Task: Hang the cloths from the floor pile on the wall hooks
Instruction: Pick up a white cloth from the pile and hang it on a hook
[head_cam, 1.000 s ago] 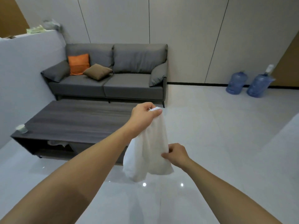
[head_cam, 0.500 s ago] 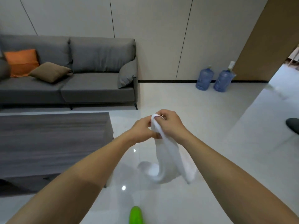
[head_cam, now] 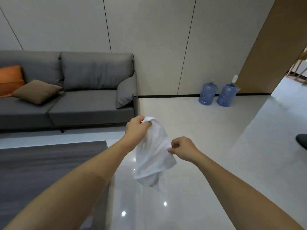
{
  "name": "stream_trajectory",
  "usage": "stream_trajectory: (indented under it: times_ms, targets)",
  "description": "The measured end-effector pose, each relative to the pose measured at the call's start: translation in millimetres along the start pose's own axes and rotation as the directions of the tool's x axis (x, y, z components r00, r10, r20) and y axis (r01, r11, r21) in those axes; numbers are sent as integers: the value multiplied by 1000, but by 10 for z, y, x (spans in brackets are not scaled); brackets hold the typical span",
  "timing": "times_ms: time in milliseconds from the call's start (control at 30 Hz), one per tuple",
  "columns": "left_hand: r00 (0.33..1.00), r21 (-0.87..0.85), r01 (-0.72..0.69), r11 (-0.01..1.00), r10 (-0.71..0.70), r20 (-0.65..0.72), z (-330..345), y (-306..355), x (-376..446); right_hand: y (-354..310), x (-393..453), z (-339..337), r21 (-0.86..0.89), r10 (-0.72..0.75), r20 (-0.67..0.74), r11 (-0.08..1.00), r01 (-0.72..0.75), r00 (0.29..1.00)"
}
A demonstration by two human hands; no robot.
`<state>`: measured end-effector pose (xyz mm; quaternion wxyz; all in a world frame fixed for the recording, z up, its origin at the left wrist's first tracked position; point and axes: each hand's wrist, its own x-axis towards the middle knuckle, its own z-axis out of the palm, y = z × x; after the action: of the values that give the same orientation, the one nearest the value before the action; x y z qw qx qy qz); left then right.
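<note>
A white cloth [head_cam: 153,156] hangs in the air in front of me, above the glossy tiled floor. My left hand [head_cam: 137,128] grips its bunched top corner. My right hand [head_cam: 181,148] is lower and to the right, pinching the cloth's right edge between thumb and fingers. The bottom of the cloth droops loose. No wall hooks and no floor pile are in view.
A grey sofa [head_cam: 74,97] with an orange and a brown cushion stands at the left against the panelled wall. A dark wooden coffee table [head_cam: 41,166] is at lower left. Two blue water jugs [head_cam: 216,94] stand by the wall. A doorway opens at the right.
My right hand has left the cloth's top corner and moved down and right along its edge, spreading the cloth. The view has kept turning to the right.
</note>
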<state>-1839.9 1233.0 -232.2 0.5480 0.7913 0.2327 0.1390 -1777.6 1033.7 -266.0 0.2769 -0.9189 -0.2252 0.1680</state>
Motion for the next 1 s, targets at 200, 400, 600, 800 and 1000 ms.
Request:
stream_trajectory:
  times_ms: [200,400,600,800,1000]
  targets:
    - [992,329,-88,940,51,119,-460,-235,475,-949,878,-132,107,-294,-135,945,309,946]
    - [998,-13,-18,1000,17,-68,-828,-320,955,-1813,1641,74,227,-580,-43,788,573,814]
    - [936,-244,69,967,-147,-319,-1241,-368,1650,-2087,2539,352,523,-553,68,728,442,831]
    - [824,-245,134,960,-245,-511,-1643,-336,2185,-2197,3355,749,511,-543,519,816,270,660]
    - [728,-189,155,970,-242,-642,-2013,-377,2426,-2730,3825,906,708,-602,495,697,111,627]
